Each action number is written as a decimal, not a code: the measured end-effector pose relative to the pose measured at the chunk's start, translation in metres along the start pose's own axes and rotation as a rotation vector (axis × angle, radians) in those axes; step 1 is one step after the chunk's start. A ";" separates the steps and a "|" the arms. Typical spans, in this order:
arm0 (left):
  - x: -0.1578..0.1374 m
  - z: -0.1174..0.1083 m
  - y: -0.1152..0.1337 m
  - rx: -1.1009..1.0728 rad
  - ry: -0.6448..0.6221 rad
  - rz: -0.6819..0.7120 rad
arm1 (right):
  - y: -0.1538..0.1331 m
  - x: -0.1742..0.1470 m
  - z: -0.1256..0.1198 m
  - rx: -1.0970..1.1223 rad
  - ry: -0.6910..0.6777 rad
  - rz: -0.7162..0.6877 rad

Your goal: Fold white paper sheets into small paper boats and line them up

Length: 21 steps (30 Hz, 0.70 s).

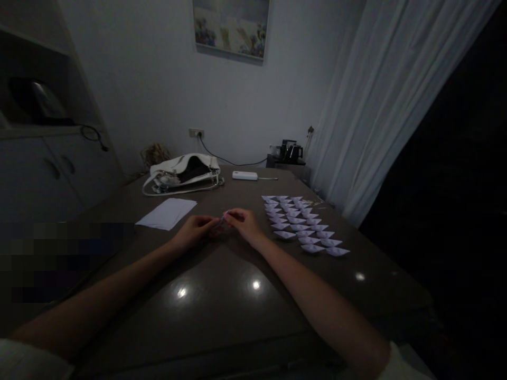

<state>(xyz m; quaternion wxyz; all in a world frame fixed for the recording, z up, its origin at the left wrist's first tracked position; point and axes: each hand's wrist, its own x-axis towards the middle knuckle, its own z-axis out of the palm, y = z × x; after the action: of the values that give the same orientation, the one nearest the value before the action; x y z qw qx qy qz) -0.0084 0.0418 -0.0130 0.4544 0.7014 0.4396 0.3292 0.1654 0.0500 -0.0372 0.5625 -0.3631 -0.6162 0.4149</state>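
Near the middle of the table, my left hand (198, 228) and my right hand (242, 221) meet at the fingertips. Both are closed in a pinch on a small folded piece of paper (222, 218), mostly covered by the fingers; its exact shape is too dim to make out. To the right of my hands, several white folded paper boats (298, 220) stand in three slanting columns. Beyond my left hand lies a stack of white paper sheets (167, 213), slightly fanned.
A white handbag (184, 171) lies at the table's back left. A white power bank (244, 175) with a short cable lies near the back edge. Behind the table are a black kettle (293, 152) and a wall socket (196, 133). A pale curtain (360, 116) hangs on the right.
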 end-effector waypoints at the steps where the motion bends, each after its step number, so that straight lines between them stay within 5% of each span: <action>1: 0.001 0.000 0.000 0.017 0.000 0.015 | 0.000 0.000 0.000 0.004 0.004 0.010; 21: 0.001 0.003 0.001 -0.083 -0.051 0.011 | -0.008 -0.005 0.003 0.270 -0.024 0.179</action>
<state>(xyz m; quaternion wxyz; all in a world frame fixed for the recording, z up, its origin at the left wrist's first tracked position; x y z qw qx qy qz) -0.0055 0.0416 -0.0129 0.4925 0.6924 0.4100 0.3315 0.1629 0.0423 -0.0321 0.5596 -0.3327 -0.5267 0.5467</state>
